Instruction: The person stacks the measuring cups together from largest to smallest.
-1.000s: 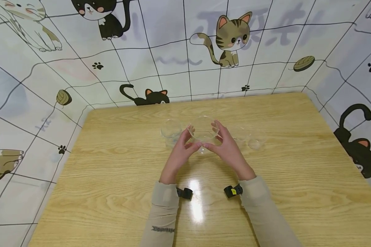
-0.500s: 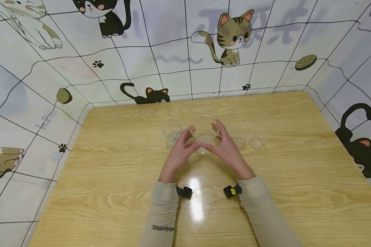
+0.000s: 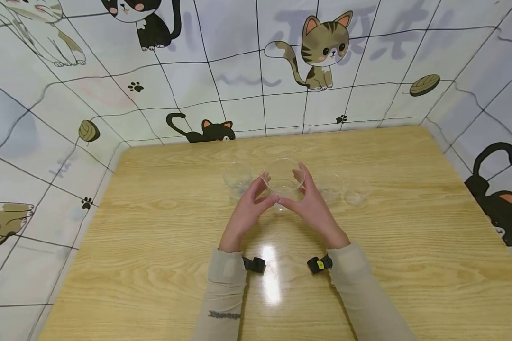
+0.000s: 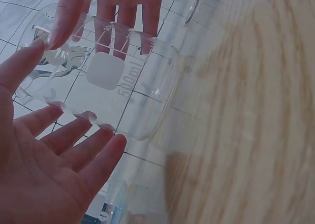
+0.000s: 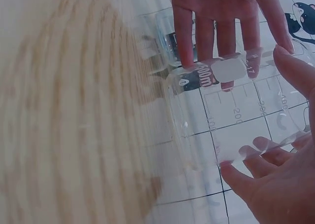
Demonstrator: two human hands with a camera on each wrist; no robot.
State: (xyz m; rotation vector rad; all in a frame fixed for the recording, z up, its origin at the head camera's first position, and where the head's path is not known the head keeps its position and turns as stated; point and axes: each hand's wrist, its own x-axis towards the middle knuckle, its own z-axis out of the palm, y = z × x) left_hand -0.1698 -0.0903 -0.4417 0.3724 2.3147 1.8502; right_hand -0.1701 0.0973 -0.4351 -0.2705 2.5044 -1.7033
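A clear glass beaker (image 3: 284, 180) is upright between both hands at the middle of the wooden table. My left hand (image 3: 251, 207) holds it from the left side, and my right hand (image 3: 313, 203) from the right. The thumbs meet at the near side, while the fingers spread along the walls. In the left wrist view the beaker (image 4: 142, 88) carries a 500 ml print, a white patch and scale marks. The right wrist view shows its scale lines on the beaker's wall (image 5: 236, 106), with fingers lying against both sides.
Close to my left hand stands another clear glass vessel (image 3: 237, 176) with a bluish tint low down. Right of my right hand are smaller clear glass vessels, one nearer (image 3: 330, 183) and one farther right (image 3: 355, 195). Cat-patterned walls (image 3: 239, 90) border the table (image 3: 162, 227).
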